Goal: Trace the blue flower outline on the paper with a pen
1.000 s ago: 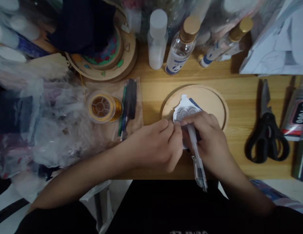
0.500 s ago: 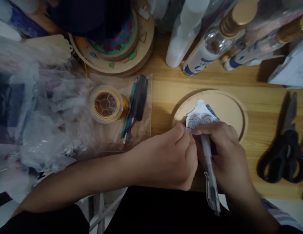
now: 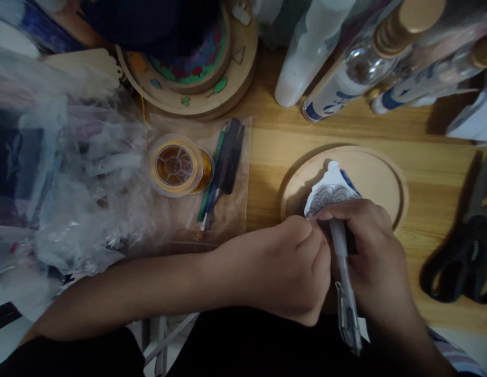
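Note:
A small piece of white paper point(image 3: 331, 183) with a looped line drawing lies over the round wooden tray point(image 3: 384, 180), a dark blue edge showing behind it. My left hand point(image 3: 296, 262) is closed at the paper's lower left edge, its fingertips pinched; whatever they grip is too small to make out. My right hand point(image 3: 372, 246) holds a clear pen point(image 3: 347, 293), tip end upward under the thumb, and its thumb and finger press on the paper's lower edge. The fingertips of both hands nearly meet.
Black scissors point(image 3: 461, 251) lie at the right. Bottles point(image 3: 333, 94) stand behind the tray. Left of my hands are a spool of golden thread point(image 3: 176, 165), pens point(image 3: 227, 162) on a clear bag and crumpled plastic point(image 3: 98, 209). A decorated round wooden piece point(image 3: 235, 78) sits at the back.
The view has shifted slightly, so most things appear a little further right. My left hand sits slightly lower against the paper; my right hand still holds the pen.

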Demonstrator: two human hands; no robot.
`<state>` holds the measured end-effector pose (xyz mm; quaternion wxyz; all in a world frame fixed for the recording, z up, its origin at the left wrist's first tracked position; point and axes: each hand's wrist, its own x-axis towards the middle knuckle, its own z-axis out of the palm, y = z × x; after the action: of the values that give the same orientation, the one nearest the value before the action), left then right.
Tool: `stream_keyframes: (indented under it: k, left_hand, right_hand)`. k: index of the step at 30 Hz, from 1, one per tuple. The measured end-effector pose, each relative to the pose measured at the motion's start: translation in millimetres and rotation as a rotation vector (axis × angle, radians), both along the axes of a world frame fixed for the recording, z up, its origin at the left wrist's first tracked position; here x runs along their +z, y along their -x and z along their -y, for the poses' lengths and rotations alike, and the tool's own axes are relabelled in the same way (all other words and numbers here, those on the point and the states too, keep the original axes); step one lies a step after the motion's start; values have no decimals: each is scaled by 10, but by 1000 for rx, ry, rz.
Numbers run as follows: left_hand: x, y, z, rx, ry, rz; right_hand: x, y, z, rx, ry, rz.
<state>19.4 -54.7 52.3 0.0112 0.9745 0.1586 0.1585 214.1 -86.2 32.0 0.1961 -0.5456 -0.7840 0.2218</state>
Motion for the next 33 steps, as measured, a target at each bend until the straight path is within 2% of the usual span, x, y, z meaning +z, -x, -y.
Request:
stream_keyframes:
  k: [3,6,10,14,23,27,31,33]
  left_hand:
    - [2,-14,19,-3,-32,72]
    - [-15,-30,54,-17,-29,37]
    - [-61,-40,104,26,-43,109]
    - [-86,-49,115,33,-33,103]
    - [-93,-66,189,152,-56,77]
    - [-110,-62,192,135,-67,77]
    - [-52,-54,152,168,-63,66]
    - [4,-41,124,141,10,-2]
  right_hand:
    - [-13,-3,12,-10,1,-12]
    - [-22,9,25,-40,8,-27]
    - [-13,26,35,-59,26,-36]
    - [-1,27,37,-68,37,-27]
    - [7,18,29,-55,41,-24]
    - [8,11,42,-59,33,-17]
    - [11,21,41,-54,34,-21]
    - [16,30,32,-60,28,-19]
